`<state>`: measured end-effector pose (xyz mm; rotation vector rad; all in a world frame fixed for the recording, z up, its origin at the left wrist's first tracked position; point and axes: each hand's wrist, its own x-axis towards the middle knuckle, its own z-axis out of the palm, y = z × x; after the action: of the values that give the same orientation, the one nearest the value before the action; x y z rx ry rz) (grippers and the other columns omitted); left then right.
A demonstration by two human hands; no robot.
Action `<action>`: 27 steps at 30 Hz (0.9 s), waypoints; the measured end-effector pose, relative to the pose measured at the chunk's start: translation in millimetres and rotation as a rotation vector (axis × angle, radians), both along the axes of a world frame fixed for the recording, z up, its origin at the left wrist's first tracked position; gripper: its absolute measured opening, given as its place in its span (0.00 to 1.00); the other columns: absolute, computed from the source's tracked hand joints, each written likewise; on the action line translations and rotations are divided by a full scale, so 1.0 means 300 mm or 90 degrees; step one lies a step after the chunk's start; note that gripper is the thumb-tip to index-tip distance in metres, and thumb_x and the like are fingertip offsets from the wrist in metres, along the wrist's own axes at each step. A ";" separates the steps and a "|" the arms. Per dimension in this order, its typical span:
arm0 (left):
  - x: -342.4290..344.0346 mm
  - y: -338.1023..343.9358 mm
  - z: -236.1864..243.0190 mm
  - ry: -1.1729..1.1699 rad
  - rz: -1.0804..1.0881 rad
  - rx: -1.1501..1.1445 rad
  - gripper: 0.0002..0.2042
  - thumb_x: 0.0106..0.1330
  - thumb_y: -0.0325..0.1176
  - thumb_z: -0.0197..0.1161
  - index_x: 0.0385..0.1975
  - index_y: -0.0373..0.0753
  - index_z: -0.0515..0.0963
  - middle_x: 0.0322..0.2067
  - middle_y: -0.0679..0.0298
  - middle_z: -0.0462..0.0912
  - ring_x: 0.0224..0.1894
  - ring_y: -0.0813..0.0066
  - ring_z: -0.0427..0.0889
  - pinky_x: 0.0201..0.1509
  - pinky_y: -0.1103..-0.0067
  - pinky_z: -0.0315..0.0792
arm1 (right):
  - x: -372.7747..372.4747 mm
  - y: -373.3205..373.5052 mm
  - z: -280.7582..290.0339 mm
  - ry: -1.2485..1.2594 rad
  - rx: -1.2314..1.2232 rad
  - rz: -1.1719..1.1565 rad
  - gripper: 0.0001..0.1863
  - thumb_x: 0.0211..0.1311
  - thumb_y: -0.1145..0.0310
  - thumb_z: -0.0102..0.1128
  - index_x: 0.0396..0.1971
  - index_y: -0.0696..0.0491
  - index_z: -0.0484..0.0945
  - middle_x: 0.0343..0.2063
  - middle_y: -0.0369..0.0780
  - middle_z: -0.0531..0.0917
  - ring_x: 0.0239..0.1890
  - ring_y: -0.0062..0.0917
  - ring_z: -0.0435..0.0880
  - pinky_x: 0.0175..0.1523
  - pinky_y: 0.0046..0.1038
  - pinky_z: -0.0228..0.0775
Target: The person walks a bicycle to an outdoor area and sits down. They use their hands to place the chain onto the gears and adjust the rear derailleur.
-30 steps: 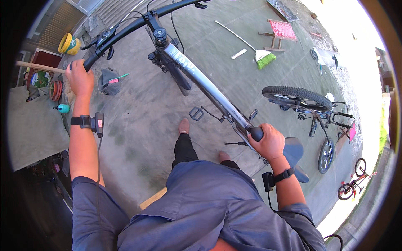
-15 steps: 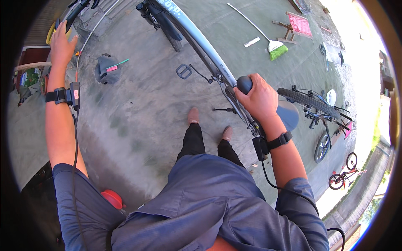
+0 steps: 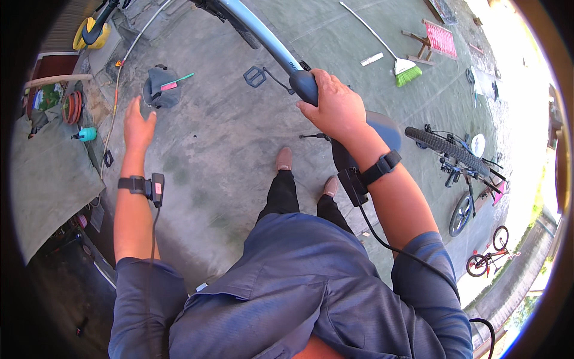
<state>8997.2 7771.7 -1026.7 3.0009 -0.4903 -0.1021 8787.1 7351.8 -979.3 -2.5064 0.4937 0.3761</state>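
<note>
My right hand grips the black saddle of a bicycle with a light blue frame; my fingers wrap over its nose. The frame runs away toward the upper left, its front wheel partly hidden beneath it and a pedal out to one side. My left hand is open in the air, fingers apart and holding nothing, below the dark handlebar end at upper left, near a grey bucket with a pink brush.
On the right are a second bicycle and a small red bicycle. A broom and wooden chair stand or lie upper right. At left are a yellow bucket, coiled hose, turquoise bottle and grey-covered surface.
My left hand has let go of the handlebar grip and moved down. My right hand and the saddle have moved up and left, with the bicycle shifting forward, away from my body.
</note>
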 end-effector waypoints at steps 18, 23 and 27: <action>-0.643 -0.174 -0.059 0.392 -0.045 -0.009 0.31 0.59 0.34 0.65 0.63 0.34 0.65 0.64 0.48 0.66 0.67 0.53 0.64 0.69 0.68 0.61 | -0.394 -0.119 0.160 -0.215 -0.099 -0.008 0.32 0.52 0.48 0.67 0.52 0.54 0.76 0.49 0.42 0.80 0.54 0.37 0.76 0.62 0.38 0.63; -0.717 -0.287 0.048 0.407 -0.107 0.022 0.30 0.60 0.34 0.64 0.63 0.34 0.66 0.63 0.49 0.67 0.66 0.54 0.66 0.68 0.67 0.63 | -0.691 -0.180 0.245 -0.256 -0.049 -0.256 0.29 0.54 0.57 0.68 0.53 0.57 0.74 0.52 0.45 0.78 0.56 0.41 0.76 0.62 0.37 0.66; -0.813 -0.388 0.115 0.423 -0.157 0.056 0.27 0.60 0.35 0.63 0.60 0.34 0.69 0.61 0.50 0.71 0.64 0.54 0.69 0.66 0.68 0.65 | -1.097 -0.216 0.213 -0.108 0.003 -0.513 0.26 0.58 0.59 0.64 0.54 0.55 0.74 0.49 0.47 0.80 0.49 0.38 0.82 0.51 0.34 0.74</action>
<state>8753.4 7655.3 -992.3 2.7210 -0.7660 -1.1093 8458.1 7287.2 -915.4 -2.0819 1.3379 -0.1478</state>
